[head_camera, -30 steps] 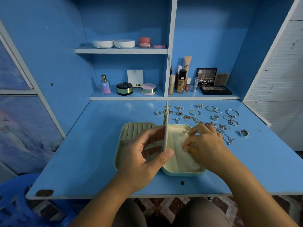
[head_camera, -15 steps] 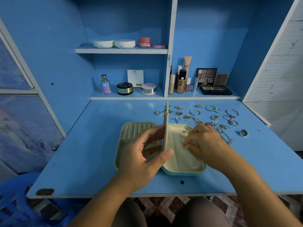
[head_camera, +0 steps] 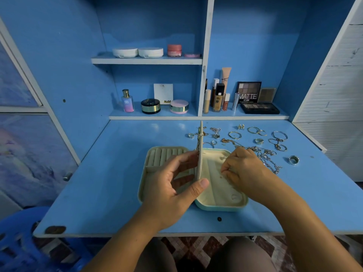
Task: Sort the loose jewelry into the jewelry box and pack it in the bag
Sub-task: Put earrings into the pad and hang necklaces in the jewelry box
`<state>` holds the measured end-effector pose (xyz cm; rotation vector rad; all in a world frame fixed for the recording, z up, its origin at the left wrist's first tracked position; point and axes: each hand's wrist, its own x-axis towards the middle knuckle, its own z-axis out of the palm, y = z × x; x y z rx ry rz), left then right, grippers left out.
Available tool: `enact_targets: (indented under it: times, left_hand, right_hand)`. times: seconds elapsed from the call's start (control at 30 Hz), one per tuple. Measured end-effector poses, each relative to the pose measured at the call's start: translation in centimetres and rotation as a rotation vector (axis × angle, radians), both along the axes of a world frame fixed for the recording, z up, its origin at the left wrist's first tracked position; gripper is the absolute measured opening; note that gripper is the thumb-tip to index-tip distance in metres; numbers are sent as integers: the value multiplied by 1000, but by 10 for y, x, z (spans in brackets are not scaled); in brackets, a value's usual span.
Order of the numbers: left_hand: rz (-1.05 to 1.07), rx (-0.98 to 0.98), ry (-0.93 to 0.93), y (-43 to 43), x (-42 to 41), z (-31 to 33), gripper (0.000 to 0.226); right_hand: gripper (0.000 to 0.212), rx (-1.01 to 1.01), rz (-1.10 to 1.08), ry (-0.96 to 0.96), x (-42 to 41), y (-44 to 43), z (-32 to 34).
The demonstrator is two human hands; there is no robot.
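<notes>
Slippage: left hand (head_camera: 172, 185) grip clamps the cream upright divider (head_camera: 200, 154) of the mint plastic jewelry box (head_camera: 222, 208); dropped, it strikes the right hand (head_camera: 245, 169), grip curled, contents unclear.

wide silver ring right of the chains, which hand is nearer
Right. The right hand is at the right tray of the cream jewelry box, left of the wide silver ring; the left hand is farther left, gripping the box's upright middle panel.
</notes>
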<state>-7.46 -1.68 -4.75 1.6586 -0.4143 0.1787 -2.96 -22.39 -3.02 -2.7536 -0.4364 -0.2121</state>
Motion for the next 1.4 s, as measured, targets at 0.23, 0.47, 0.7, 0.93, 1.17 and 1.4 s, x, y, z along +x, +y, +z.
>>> enact_targets:
  times: [0.23, 0.47, 0.7, 0.93, 1.17, 1.4]
  left_hand:
    - [-4, -17, 3, 0, 0, 0, 50]
    - [-16, -38, 2, 0, 0, -1, 52]
    - [-10, -28, -21, -1, 1, -1, 48]
    - [-19, -13, -23, 0, 1, 0, 51]
    - [-14, -18, -25, 0, 2, -2, 48]
    - [-23, 5, -49, 0, 2, 0, 48]
  right_hand:
    - [17, -48, 36, 13, 1, -1, -6]
    - [1, 66, 90, -205, 6, 4, -17]
    - [8, 1125, 40, -18, -26, 49, 0]
    - [6, 1228, 40, -39, -32, 60, 0]
    - [6, 1197, 32, -71, -31, 61, 2]
    - [7, 1202, 33, -48, -28, 61, -1]
